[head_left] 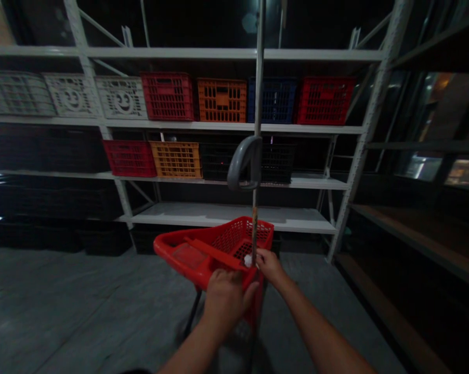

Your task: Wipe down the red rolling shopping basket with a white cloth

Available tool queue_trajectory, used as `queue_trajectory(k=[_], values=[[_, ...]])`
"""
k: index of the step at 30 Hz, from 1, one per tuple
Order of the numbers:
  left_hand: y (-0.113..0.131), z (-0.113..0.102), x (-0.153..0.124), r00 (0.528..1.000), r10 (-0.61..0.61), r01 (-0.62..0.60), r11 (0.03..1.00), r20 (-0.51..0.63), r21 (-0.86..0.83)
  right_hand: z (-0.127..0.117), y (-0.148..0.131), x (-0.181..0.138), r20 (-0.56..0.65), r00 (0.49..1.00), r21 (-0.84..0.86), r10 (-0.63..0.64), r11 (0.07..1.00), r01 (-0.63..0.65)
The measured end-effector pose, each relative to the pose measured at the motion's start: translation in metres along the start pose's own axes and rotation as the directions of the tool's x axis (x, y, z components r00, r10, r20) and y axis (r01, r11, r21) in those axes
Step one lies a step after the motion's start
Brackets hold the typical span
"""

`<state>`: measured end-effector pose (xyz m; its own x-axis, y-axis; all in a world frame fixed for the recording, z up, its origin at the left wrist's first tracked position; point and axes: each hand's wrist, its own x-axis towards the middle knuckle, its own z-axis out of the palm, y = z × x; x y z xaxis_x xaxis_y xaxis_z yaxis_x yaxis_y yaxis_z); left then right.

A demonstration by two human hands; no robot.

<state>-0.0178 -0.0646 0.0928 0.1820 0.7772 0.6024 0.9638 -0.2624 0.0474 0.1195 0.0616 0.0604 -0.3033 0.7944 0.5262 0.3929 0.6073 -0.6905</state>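
A red plastic shopping cart [168,245] stands in front of me, with a mesh basket and a broad rim. My left hand [225,296] is closed over the near edge of that rim, thumb to the right. From the cart's right corner rises an upright metal pole [258,104], its lower part stained brown, carrying a grey loop-shaped handle [236,165]. At the pole's foot, my right hand [269,264] is closed, fingers bent behind the pole. A small white crumpled wad, like a wipe [248,260], shows at its fingertips; the exact grip is partly hidden.
Behind the cart stands a white metal shelf rack [219,125]. It bears red, white, blue and black plastic crates and an orange crate [222,101]. Along the right side run dark shelves [414,228]. Dark crates [102,239] sit on the grey floor [82,301] at left.
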Motion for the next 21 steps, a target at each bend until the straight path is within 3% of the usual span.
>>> queue_trajectory(k=[4,9,12,16,18,21], values=[[-0.020,0.007,0.000,0.997,0.064,-0.066,0.997,0.052,0.030,-0.008,0.010,0.002,0.018,0.999,-0.043,0.026,0.999,-0.025],[-0.046,0.006,0.001,0.992,0.115,-0.117,0.992,0.056,0.041,-0.005,0.024,0.003,-0.153,0.979,-0.147,0.137,0.976,-0.160],[-0.061,0.003,0.007,0.989,0.131,-0.133,0.991,0.073,0.027,0.008,0.005,-0.007,-0.199,0.978,-0.096,0.054,0.993,-0.074],[-0.084,-0.001,0.014,0.982,0.155,-0.152,0.988,0.106,-0.039,0.025,-0.025,-0.017,-0.150,0.981,0.055,-0.121,0.990,0.130],[-0.096,-0.006,0.017,0.975,0.183,-0.173,0.981,0.129,-0.085,0.027,-0.022,-0.015,-0.135,0.982,0.038,-0.129,0.990,0.135],[-0.109,-0.017,0.018,0.963,0.210,-0.194,0.975,0.167,-0.106,0.023,0.006,-0.004,-0.136,0.990,-0.113,-0.022,0.994,0.006]])
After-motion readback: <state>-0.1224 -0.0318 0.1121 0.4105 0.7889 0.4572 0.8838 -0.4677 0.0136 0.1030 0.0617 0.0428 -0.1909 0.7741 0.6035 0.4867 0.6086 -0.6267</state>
